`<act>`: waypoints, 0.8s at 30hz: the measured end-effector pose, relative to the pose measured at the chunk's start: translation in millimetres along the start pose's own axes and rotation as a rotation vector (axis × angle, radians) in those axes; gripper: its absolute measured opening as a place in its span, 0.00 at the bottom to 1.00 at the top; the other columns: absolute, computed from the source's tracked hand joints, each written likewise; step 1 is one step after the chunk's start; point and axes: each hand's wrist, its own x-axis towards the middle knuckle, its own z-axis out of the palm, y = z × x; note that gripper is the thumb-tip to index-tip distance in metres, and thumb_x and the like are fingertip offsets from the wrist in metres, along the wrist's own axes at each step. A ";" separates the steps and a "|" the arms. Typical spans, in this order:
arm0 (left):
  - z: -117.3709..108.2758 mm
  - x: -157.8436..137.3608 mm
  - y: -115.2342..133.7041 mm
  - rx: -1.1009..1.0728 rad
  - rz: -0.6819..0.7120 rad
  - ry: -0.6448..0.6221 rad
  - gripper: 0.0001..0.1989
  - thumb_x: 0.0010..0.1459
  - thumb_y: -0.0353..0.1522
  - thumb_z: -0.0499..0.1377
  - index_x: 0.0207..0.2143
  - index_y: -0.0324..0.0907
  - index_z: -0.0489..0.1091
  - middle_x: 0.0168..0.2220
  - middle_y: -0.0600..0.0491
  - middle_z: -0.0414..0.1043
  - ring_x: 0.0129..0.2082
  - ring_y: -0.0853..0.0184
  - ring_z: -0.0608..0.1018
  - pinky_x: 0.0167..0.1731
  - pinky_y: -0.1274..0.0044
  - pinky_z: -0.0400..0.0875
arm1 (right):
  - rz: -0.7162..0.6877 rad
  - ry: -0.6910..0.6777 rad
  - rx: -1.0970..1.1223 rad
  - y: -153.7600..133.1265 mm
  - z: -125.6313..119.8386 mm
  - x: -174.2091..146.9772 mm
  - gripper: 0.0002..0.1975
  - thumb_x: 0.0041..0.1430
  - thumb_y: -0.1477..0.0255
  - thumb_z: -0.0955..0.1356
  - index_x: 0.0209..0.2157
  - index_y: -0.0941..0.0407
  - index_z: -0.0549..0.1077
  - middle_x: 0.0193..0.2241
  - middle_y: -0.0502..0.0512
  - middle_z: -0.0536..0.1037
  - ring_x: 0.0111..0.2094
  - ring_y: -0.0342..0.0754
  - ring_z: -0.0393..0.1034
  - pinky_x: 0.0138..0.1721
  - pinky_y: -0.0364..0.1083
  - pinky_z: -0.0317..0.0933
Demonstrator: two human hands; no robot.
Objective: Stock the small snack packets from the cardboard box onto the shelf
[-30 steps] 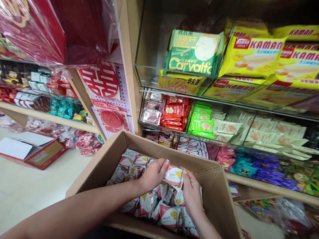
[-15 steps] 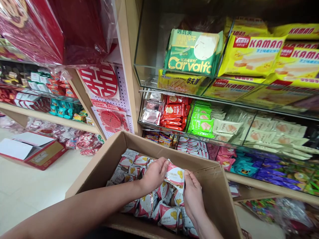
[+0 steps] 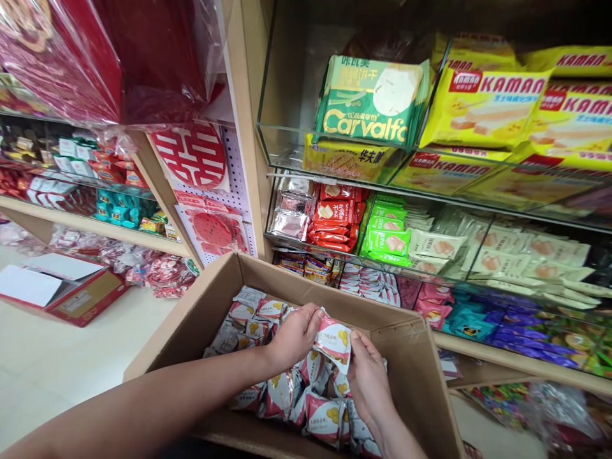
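Observation:
Above an open cardboard box [image 3: 406, 357], both of my hands hold one small snack packet [image 3: 333, 340], white and pink with a yellow picture. My left hand [image 3: 297, 335] is closed, pinching the packet's upper left corner between thumb and fingers. At the packet's right edge, my right hand [image 3: 368, 370] is closed on it, fingertips gripping the side. Many more packets of the same kind [image 3: 322, 417] lie heaped in the box below my hands. My left forearm crosses over the box's near left side and hides some of them.
Glass-fronted shelves stand behind the box, with a green Carvalfo pack [image 3: 370, 105], yellow KAMAN packs [image 3: 485, 99], red packets [image 3: 335, 217] and bright green packets [image 3: 387, 233]. A red and white carton [image 3: 81, 299] sits on the floor at left. A large red bag [image 3: 157, 57] hangs upper left.
The held packet and my right hand have shifted slightly left and down, and the packet has tilted a little. My left hand stays almost in place. The box and shelves look the same.

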 end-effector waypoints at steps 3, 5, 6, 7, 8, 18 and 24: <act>-1.5 0.3 -1.2 0.043 0.004 -0.009 0.15 0.59 0.39 0.42 0.25 0.42 0.57 0.21 0.57 0.58 0.23 0.71 0.62 0.25 0.79 0.59 | 0.025 -0.005 -0.021 -0.8 -1.0 0.7 0.26 0.33 0.61 0.75 0.34 0.57 0.67 0.28 0.51 0.75 0.28 0.46 0.70 0.27 0.42 0.63; -2.6 0.8 -1.9 0.074 0.011 -0.005 0.14 0.59 0.39 0.42 0.24 0.42 0.56 0.21 0.57 0.58 0.23 0.71 0.62 0.25 0.79 0.59 | 0.026 -0.081 -0.041 -2.0 -1.8 -0.7 0.23 0.39 0.59 0.73 0.34 0.58 0.68 0.29 0.52 0.75 0.29 0.45 0.69 0.27 0.41 0.62; -2.9 0.9 -2.3 0.085 0.017 -0.003 0.15 0.59 0.39 0.42 0.24 0.42 0.56 0.21 0.57 0.58 0.23 0.71 0.62 0.25 0.79 0.59 | 0.026 -0.133 -0.062 -2.6 -2.2 -2.0 0.21 0.42 0.58 0.72 0.33 0.58 0.68 0.29 0.53 0.75 0.29 0.45 0.68 0.26 0.41 0.62; -3.0 1.0 -2.7 0.091 0.021 -0.001 0.15 0.59 0.39 0.41 0.24 0.42 0.56 0.21 0.57 0.58 0.23 0.71 0.62 0.25 0.79 0.59 | 0.032 -0.191 -0.093 -3.1 -2.6 -3.6 0.20 0.45 0.59 0.71 0.34 0.58 0.68 0.30 0.53 0.74 0.29 0.44 0.68 0.25 0.40 0.62; -2.8 1.0 -3.1 0.094 0.022 0.000 0.15 0.59 0.39 0.41 0.24 0.42 0.56 0.21 0.57 0.58 0.22 0.71 0.62 0.24 0.80 0.59 | 0.043 -0.245 -0.132 -3.2 -3.0 -5.3 0.19 0.46 0.59 0.70 0.35 0.58 0.68 0.31 0.53 0.74 0.29 0.43 0.67 0.25 0.40 0.61; -41.2 10.8 12.9 0.305 0.291 0.004 0.15 0.61 0.36 0.41 0.30 0.41 0.63 0.25 0.55 0.64 0.28 0.70 0.67 0.31 0.78 0.63 | -0.019 -0.178 -0.196 -40.7 -14.9 5.0 0.19 0.40 0.67 0.74 0.35 0.59 0.69 0.25 0.50 0.73 0.21 0.41 0.66 0.17 0.37 0.60; -74.0 32.9 2.5 0.818 0.449 0.101 0.15 0.55 0.31 0.50 0.46 0.41 0.63 0.43 0.46 0.65 0.45 0.60 0.65 0.50 0.65 0.55 | -0.036 0.121 -0.132 -121.4 -31.2 59.7 0.11 0.44 0.80 0.71 0.32 0.63 0.71 0.26 0.55 0.75 0.23 0.41 0.70 0.20 0.35 0.66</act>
